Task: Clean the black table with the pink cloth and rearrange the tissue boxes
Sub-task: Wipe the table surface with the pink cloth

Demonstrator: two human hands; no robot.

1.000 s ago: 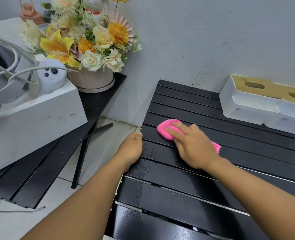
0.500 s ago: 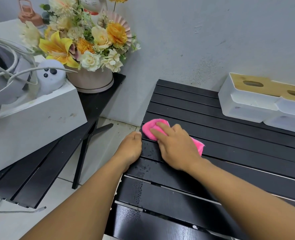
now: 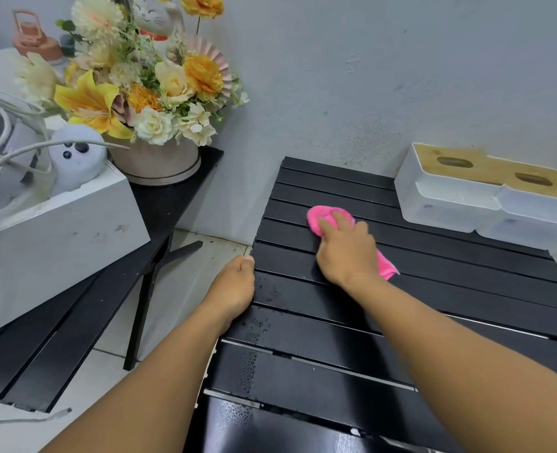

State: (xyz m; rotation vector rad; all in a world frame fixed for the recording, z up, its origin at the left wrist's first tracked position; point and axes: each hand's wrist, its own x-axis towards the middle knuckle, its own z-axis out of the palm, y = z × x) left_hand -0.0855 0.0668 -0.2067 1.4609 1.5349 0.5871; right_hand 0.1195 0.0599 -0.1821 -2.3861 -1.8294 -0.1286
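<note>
Currently right hand (image 3: 345,253) is pressing the cloth (image 3: 323,217) flat; left hand (image 3: 234,286) is gripping the table (image 3: 466,289) edge; wider strokes risk bumping the boxes (image 3: 450,204).

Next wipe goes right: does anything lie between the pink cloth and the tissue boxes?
Nothing visible: only the bare black table separates the pink cloth under the right hand from the tissue boxes.

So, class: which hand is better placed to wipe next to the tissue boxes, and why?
The right hand presses the pink cloth on the black table, nearer the tissue boxes; the left hand rests at the left edge.
</note>
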